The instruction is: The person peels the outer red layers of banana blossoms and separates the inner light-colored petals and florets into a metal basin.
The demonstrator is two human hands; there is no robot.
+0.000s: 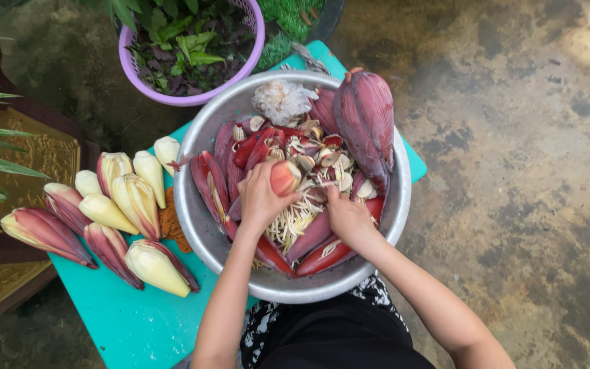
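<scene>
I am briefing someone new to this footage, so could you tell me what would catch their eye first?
The big round metal bowl at centre, heaped with dark red banana-blossom bracts, stands out. Over it, the left hand holds a small peeled blossom heart while the right hand works beside it. Left, pale yellow peeled blossoms line the turquoise table.

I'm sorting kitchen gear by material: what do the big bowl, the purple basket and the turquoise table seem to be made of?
The big bowl looks like bare metal, probably aluminium or steel: dull silver-grey with a soft sheen. The purple basket seems to be moulded plastic: even colour, thin perforated wall. The turquoise table looks like smooth plastic or a painted surface; its flat uniform colour leaves that open.
</scene>
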